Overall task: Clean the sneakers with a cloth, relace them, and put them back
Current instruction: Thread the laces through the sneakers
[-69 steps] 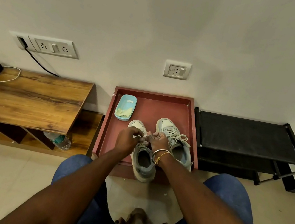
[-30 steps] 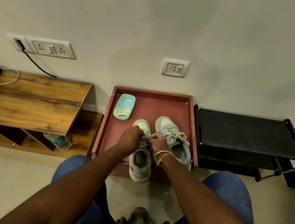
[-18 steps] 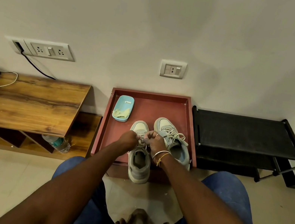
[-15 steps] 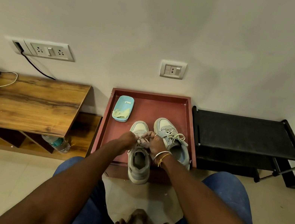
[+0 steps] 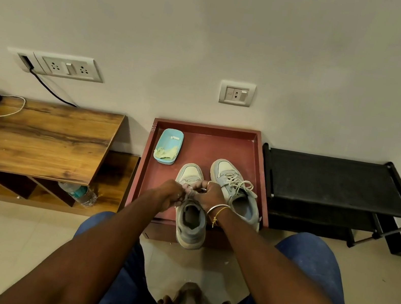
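Two pale grey-blue sneakers stand on a dark red tray (image 5: 224, 145). The left sneaker (image 5: 190, 226) points away from me, its heel hanging over the tray's near edge. My left hand (image 5: 169, 194) and my right hand (image 5: 210, 194) meet over its tongue, each pinching the white lace (image 5: 191, 192) between curled fingers. The right sneaker (image 5: 236, 191) lies beside it with its laces loosely threaded. A light blue dish (image 5: 168, 146) holding a crumpled pale cloth (image 5: 166, 151) sits at the tray's far left.
A wooden bench (image 5: 33, 135) with a black charger and cable stands left, a plastic bottle (image 5: 79, 193) lying under it. A black shoe rack (image 5: 335, 183) stands right of the tray. Tiled floor and my blue-trousered knees fill the foreground.
Both hands stay on the left sneaker's lace, fingers shifting slightly as they work it. The sneaker has slid a little toward me over the tray's edge.
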